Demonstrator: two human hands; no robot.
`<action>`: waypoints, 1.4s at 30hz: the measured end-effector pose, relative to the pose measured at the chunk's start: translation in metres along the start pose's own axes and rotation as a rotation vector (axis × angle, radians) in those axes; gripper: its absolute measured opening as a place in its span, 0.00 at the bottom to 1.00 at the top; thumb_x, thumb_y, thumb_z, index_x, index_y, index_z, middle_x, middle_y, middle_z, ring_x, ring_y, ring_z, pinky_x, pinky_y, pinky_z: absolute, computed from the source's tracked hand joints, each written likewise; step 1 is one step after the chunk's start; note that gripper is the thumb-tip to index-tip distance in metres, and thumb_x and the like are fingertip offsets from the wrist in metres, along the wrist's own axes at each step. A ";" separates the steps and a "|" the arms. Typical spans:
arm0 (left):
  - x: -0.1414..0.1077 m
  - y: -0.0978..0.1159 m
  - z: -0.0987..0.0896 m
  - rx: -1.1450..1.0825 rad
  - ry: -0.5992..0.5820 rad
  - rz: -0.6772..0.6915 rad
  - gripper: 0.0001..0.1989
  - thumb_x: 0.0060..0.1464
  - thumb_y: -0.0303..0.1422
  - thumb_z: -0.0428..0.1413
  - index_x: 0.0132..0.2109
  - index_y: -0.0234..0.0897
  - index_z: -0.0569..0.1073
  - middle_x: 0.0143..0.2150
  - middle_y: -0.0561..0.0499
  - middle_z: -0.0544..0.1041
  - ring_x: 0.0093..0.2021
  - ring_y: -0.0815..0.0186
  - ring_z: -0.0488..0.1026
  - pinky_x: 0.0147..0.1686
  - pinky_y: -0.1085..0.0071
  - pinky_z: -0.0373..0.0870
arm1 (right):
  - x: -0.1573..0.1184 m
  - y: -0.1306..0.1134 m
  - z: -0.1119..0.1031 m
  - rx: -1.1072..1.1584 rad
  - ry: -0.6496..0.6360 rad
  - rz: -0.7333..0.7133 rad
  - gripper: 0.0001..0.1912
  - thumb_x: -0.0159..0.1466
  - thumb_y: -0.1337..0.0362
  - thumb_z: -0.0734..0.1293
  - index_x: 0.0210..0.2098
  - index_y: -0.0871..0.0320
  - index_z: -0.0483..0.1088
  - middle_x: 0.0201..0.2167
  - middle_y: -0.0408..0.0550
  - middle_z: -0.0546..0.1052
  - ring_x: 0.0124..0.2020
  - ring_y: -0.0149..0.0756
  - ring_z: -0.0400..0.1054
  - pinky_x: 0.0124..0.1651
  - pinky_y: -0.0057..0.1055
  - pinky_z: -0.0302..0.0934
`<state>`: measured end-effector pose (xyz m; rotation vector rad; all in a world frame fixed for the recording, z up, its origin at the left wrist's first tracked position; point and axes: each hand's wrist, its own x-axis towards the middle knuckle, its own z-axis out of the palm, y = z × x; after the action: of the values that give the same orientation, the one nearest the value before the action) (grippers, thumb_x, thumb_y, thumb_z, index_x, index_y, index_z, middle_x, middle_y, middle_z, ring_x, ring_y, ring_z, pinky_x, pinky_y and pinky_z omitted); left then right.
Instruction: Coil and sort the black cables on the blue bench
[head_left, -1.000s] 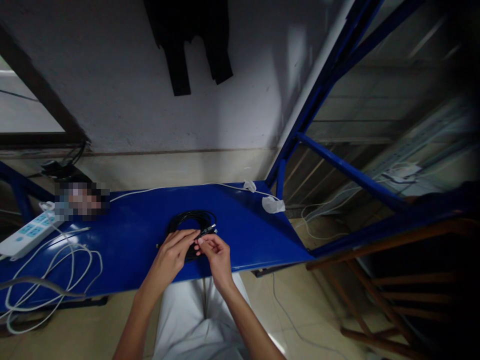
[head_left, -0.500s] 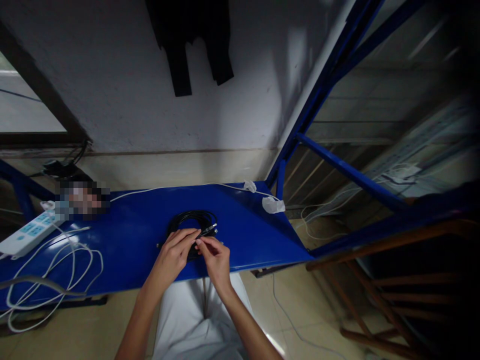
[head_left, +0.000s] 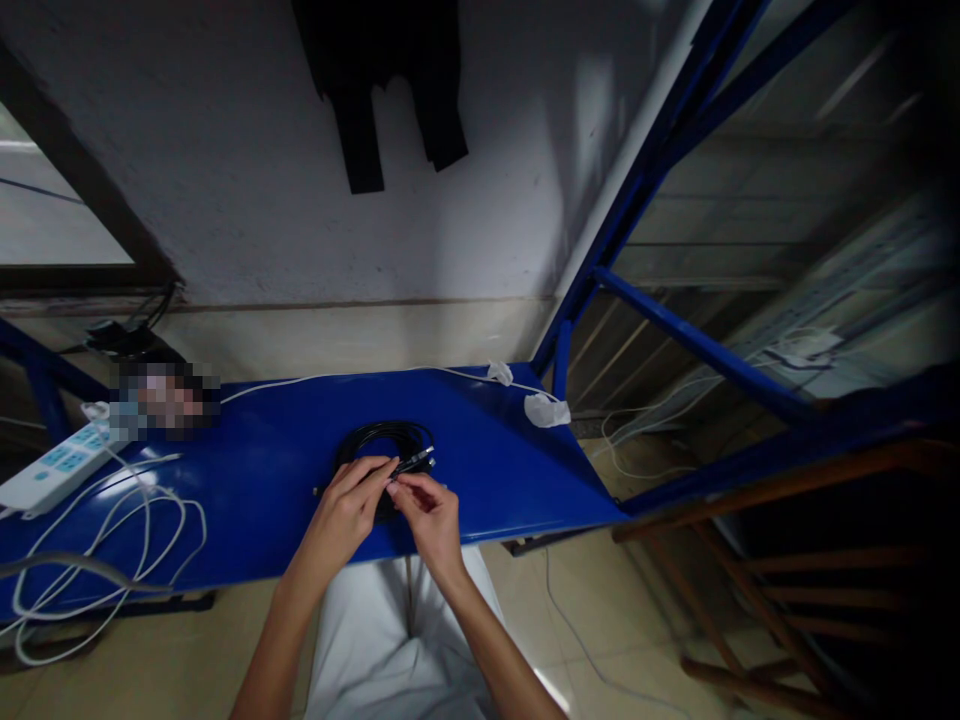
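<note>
A coiled black cable [head_left: 386, 430] lies on the blue table [head_left: 510, 470], close to its front edge. Over the near part of the coil, my left hand [head_left: 352, 498] pinches the cable, its fingers bent and the tips meeting my right hand. My right hand [head_left: 426, 505] is closed too, thumb and forefinger pinched on the cable at the same spot. Just beyond the fingertips, metal-tipped plugs [head_left: 426, 456] stick out to the right. The hands cover the front of the coil, and the exact piece between the fingertips is too small to make out.
At the left stand a white power strip [head_left: 56, 468] and a loose tangle of white cable [head_left: 142, 540]. Crumpled white scraps [head_left: 546, 410] lie at the table's right end by a blue metal frame [head_left: 559, 360]. A wooden chair [head_left: 750, 590] stands at the right.
My right fingertips have shifted very slightly left, towards my left hand. The coil and everything else stay where they were.
</note>
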<state>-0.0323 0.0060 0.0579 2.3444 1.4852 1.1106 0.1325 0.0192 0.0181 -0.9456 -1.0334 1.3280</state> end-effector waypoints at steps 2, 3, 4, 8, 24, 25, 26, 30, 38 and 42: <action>0.000 0.001 0.000 0.011 -0.004 -0.008 0.22 0.74 0.27 0.51 0.69 0.47 0.75 0.60 0.43 0.80 0.58 0.56 0.79 0.59 0.56 0.78 | 0.000 -0.001 -0.001 -0.071 -0.013 -0.055 0.11 0.64 0.55 0.80 0.42 0.54 0.86 0.37 0.49 0.83 0.36 0.38 0.76 0.41 0.33 0.72; 0.000 0.001 0.000 0.016 -0.007 -0.011 0.22 0.74 0.27 0.51 0.69 0.47 0.75 0.60 0.43 0.80 0.58 0.56 0.79 0.59 0.56 0.78 | -0.001 -0.002 -0.002 -0.124 -0.023 -0.089 0.11 0.66 0.55 0.78 0.43 0.53 0.86 0.37 0.49 0.83 0.37 0.39 0.77 0.42 0.33 0.72; 0.000 0.001 0.000 0.019 -0.010 -0.013 0.22 0.74 0.27 0.51 0.69 0.47 0.75 0.60 0.44 0.80 0.58 0.56 0.79 0.59 0.56 0.78 | -0.001 -0.003 -0.003 -0.183 -0.034 -0.127 0.10 0.67 0.55 0.77 0.44 0.53 0.86 0.38 0.50 0.83 0.38 0.39 0.77 0.43 0.34 0.72; -0.001 0.000 0.000 0.026 -0.006 -0.011 0.22 0.74 0.27 0.51 0.68 0.47 0.76 0.59 0.44 0.80 0.58 0.56 0.79 0.58 0.56 0.79 | -0.001 -0.008 -0.009 -0.387 -0.079 -0.304 0.09 0.73 0.59 0.72 0.48 0.50 0.86 0.45 0.52 0.85 0.46 0.43 0.79 0.53 0.39 0.72; 0.003 0.006 -0.001 0.040 -0.007 -0.016 0.20 0.75 0.29 0.51 0.67 0.46 0.76 0.59 0.44 0.80 0.57 0.56 0.79 0.57 0.56 0.79 | -0.004 -0.009 -0.005 -0.417 -0.145 -0.196 0.12 0.77 0.60 0.64 0.50 0.52 0.81 0.47 0.51 0.86 0.47 0.45 0.81 0.53 0.39 0.71; 0.003 0.005 -0.001 0.041 -0.011 -0.014 0.20 0.75 0.30 0.51 0.67 0.46 0.76 0.59 0.44 0.80 0.58 0.55 0.79 0.57 0.56 0.79 | -0.004 -0.008 -0.003 -0.351 -0.149 -0.153 0.12 0.77 0.59 0.65 0.48 0.53 0.80 0.46 0.51 0.85 0.45 0.43 0.81 0.52 0.37 0.71; 0.002 0.005 -0.001 0.040 -0.017 -0.011 0.20 0.75 0.30 0.51 0.67 0.46 0.76 0.59 0.44 0.80 0.58 0.55 0.79 0.58 0.55 0.79 | -0.004 -0.007 -0.001 -0.276 -0.151 -0.111 0.11 0.77 0.57 0.65 0.46 0.53 0.78 0.44 0.50 0.85 0.44 0.43 0.81 0.50 0.37 0.72; 0.000 0.002 0.000 0.016 -0.021 -0.006 0.20 0.74 0.30 0.52 0.68 0.45 0.76 0.60 0.43 0.79 0.59 0.55 0.79 0.60 0.55 0.78 | -0.005 0.002 0.004 0.054 -0.128 0.034 0.12 0.72 0.53 0.71 0.45 0.52 0.66 0.37 0.46 0.84 0.38 0.41 0.81 0.45 0.37 0.75; -0.011 -0.005 0.006 -0.045 -0.009 0.003 0.19 0.73 0.32 0.57 0.67 0.46 0.77 0.60 0.43 0.80 0.59 0.55 0.79 0.59 0.57 0.79 | -0.004 -0.002 -0.002 0.246 -0.163 0.191 0.23 0.65 0.50 0.77 0.42 0.50 0.59 0.33 0.40 0.82 0.37 0.40 0.83 0.42 0.38 0.78; -0.021 -0.013 0.010 -0.030 -0.013 0.026 0.18 0.74 0.31 0.55 0.66 0.46 0.78 0.58 0.44 0.81 0.58 0.57 0.79 0.58 0.59 0.80 | -0.009 -0.006 -0.015 0.200 -0.259 0.242 0.23 0.66 0.47 0.76 0.45 0.51 0.62 0.38 0.45 0.84 0.43 0.44 0.84 0.48 0.42 0.78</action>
<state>-0.0407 -0.0027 0.0337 2.3525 1.4281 1.1140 0.1491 0.0110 0.0189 -0.7778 -0.9782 1.7573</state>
